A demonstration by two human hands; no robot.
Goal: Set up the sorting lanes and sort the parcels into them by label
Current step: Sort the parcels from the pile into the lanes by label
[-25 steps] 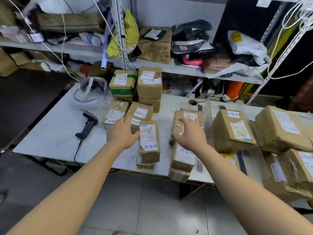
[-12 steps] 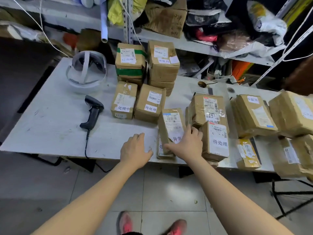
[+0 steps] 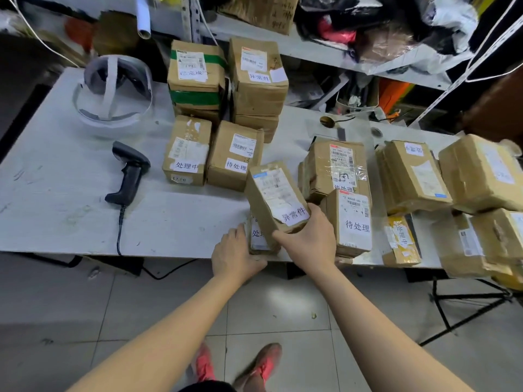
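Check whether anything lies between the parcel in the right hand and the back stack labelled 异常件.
Yes. A 待处理 parcel lies between the held parcel and that stack; carried above it, the path looks open.

— What sits on the left of the white table?
— A black barcode scanner on its side, its cable running off the near edge. A clear face shield lies behind it.
— And the middle?
— At the back stand a green-taped stack and a plain stack (both brown parcels). In front lie the 处理中 parcel and the 待处理 parcel, side by side. A small parcel lies at the near edge.
— The right?
— Crowded brown parcels, some piled.
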